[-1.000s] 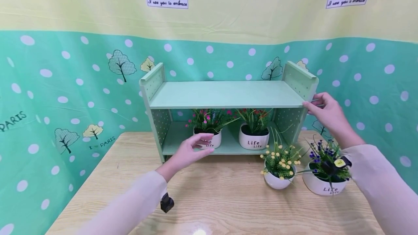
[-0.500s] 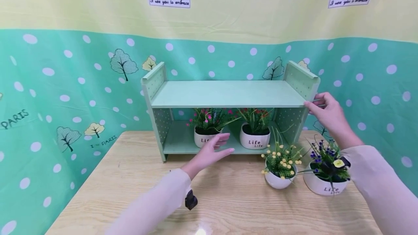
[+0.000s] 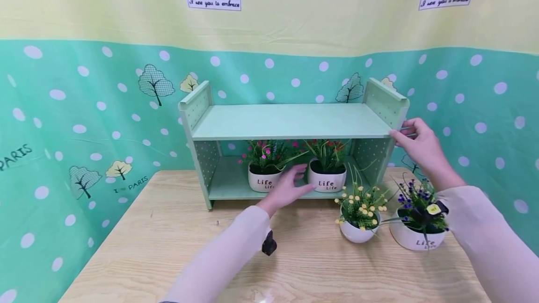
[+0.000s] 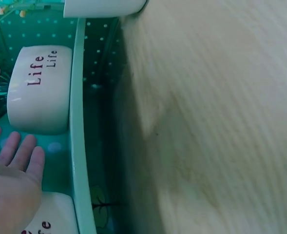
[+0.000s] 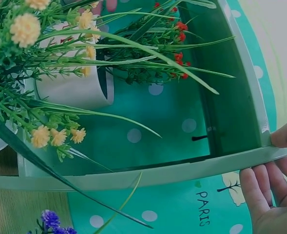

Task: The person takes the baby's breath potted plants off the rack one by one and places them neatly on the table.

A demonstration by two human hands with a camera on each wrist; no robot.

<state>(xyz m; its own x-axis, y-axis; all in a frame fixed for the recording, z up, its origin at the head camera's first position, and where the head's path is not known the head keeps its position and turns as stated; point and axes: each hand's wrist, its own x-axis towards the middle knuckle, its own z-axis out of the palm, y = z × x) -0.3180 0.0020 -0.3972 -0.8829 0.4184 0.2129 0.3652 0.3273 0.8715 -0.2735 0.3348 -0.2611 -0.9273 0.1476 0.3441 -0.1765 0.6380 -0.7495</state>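
A pale green two-tier shelf (image 3: 290,120) stands on the wooden table. On its lower tier sit two white "Life" pots, one with pink flowers (image 3: 264,179) and one with red flowers (image 3: 326,182). My left hand (image 3: 286,188) reaches in between them, thumb and fingers spread toward the red-flower pot. In the left wrist view its fingers (image 4: 21,151) are extended just beside that pot, holding nothing. At the right side panel (image 3: 385,153), my right hand (image 3: 423,146) grips the front edge. The right wrist view has the thumb (image 5: 285,135) on one face and the fingers against the outer side.
A white pot with yellow flowers (image 3: 358,233) stands in front of the shelf's right end. Beside it, under my right forearm, is a pot with purple flowers (image 3: 414,240). A dotted green and yellow cloth (image 3: 269,78) hangs behind the shelf.
My left hand has moved right, from in front of the pink-flower pot to the front of the red-flower pot. The right hand has kept its place on the shelf's side.
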